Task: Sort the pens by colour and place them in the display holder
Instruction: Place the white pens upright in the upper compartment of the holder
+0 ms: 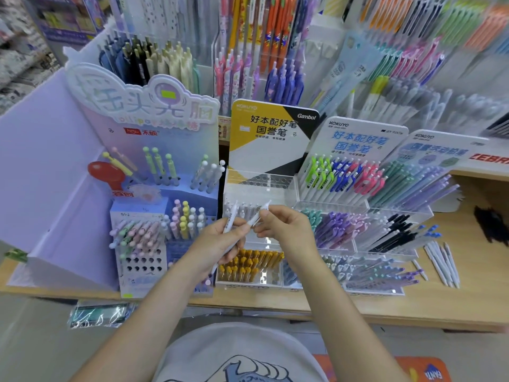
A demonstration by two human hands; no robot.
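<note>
Head view: the left hand (220,241) grips a bundle of white pens (230,224) upright, keeping stock ready, while the right hand (278,224) pinches a single white pen (259,215) drawn from it, above the clear display holder (278,186), probably choosing its slot.

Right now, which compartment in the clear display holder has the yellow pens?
The front-left compartment, directly below the person's hands: its pens have mustard-yellow tops, unlike the purple and black ones further right.

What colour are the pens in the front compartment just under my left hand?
Mustard yellow pens, seen in the head view, below the left hand.
</note>
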